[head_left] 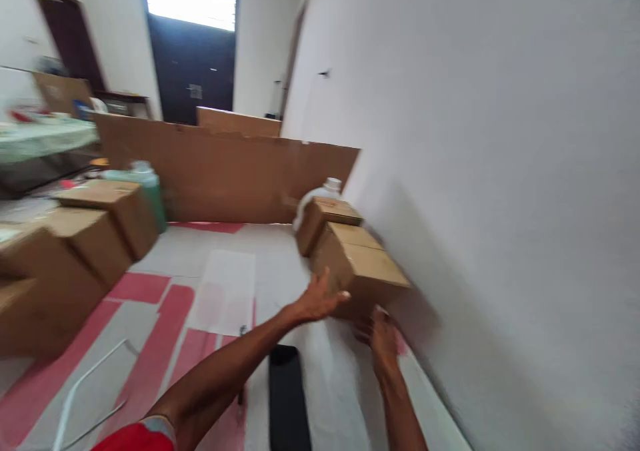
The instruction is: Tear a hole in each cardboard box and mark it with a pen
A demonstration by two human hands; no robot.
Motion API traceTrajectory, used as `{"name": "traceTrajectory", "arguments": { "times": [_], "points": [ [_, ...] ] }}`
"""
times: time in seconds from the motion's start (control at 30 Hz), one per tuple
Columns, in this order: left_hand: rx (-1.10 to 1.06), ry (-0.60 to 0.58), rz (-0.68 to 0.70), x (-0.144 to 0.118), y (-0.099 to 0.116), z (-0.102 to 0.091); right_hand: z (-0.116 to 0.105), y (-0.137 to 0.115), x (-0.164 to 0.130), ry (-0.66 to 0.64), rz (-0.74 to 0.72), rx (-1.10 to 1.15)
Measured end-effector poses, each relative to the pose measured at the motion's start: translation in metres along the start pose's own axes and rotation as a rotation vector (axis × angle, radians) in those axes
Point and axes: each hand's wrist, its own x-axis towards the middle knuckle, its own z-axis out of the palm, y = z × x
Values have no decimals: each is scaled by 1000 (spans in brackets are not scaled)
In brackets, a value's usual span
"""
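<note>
My left hand (320,299) reaches forward with its fingers spread, touching the near left side of a closed cardboard box (367,264) that stands on the floor against the white wall. My right hand (383,341) is blurred, just below the box's near corner; whether it touches the box I cannot tell. A second, smaller cardboard box (327,218) sits right behind the first. A clear plastic jug (320,194) with a white cap stands behind that one.
Several stacked cardboard boxes (75,251) line the left side, with a green jug (150,191) behind them. A tall cardboard sheet (225,171) crosses the room. A black flat object (287,398) and a metal rod (85,384) lie on the red-and-grey floor. A dark door (195,71) is at the back.
</note>
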Motion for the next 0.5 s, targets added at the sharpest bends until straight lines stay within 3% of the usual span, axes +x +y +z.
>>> {"name": "traceTrajectory", "arguments": {
  "times": [0.07,0.17,0.27,0.4,0.5],
  "points": [
    [17,95,28,-34,-8,-27,12,5,-26,-27,96,-27],
    [68,388,67,-95,-16,-83,50,5,-73,-93,-22,-85],
    [150,802,77,-162,-12,-150,110,-19,-136,-376,-145,-11],
    [358,1350,72,-244,2,-237,198,-71,-225,-819,-306,133],
    [426,1720,-164,-295,0,-294,253,-102,-284,-1053,-412,264]
  ]
}}
